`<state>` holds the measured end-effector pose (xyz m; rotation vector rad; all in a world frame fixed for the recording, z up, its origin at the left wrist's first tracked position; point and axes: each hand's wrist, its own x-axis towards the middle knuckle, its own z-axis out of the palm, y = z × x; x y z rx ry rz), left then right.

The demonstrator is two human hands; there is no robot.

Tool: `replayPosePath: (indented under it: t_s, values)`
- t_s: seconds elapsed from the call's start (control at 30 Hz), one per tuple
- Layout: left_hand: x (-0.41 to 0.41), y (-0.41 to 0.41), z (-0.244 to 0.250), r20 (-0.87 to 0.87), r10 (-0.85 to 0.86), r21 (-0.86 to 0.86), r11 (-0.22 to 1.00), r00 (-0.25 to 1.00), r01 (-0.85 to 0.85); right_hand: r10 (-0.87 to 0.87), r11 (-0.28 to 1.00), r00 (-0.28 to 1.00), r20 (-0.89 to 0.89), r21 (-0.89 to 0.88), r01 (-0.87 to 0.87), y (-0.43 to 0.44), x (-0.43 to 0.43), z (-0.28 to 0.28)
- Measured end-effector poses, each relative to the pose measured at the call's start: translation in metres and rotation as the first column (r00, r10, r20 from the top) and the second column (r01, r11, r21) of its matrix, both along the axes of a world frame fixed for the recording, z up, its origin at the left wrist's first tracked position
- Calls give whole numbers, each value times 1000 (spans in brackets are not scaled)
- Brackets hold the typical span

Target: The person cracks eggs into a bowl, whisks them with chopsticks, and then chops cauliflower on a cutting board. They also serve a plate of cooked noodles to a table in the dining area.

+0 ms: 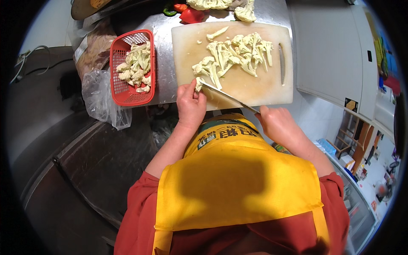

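At the front left of a pale cutting board [267, 91], my left hand [192, 103] pinches a small cauliflower floret [199, 84] between thumb and fingers. My right hand [277, 122] grips a kitchen knife [223, 93] by its handle, off the board's front edge. The blade slants up to the left, and its tip meets the floret or lies right beside it; which of the two I cannot tell. Cut cauliflower pieces [245, 52] with long stems lie spread over the board beyond the knife. A loose stem piece [217, 33] rests near the far edge.
Left of the board, a red plastic basket [154, 67] holds cauliflower florets [138, 62] on the metal counter [164, 60]. Behind the board lie red pepper pieces [192, 16], a green pepper piece [169, 12] and larger cauliflower chunks [245, 12]. A clear plastic bag [103, 95] hangs at the left.
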<state>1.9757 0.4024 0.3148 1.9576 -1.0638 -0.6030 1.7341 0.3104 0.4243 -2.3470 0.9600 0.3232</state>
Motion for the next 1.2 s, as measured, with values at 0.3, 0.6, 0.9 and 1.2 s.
replayPosePath:
  t_s: [0.3,0.6,0.9,1.2]
  values:
    - [6,1,-7,-97,39,-54,998,994,-45,-220,931,974,-56,287,227,-5,12,-17]
    - [7,-8,-12,-93,19,-157,987,995,-33,-487,859,867,106,237,454,-15,-37,15]
    - [8,-88,-11,313,-281,-92,942,907,323,-572,760,815,93,-314,569,-70,-58,-38]
    - [-5,-141,6,306,-484,42,867,820,496,-632,775,770,83,52,630,-66,-13,-35]
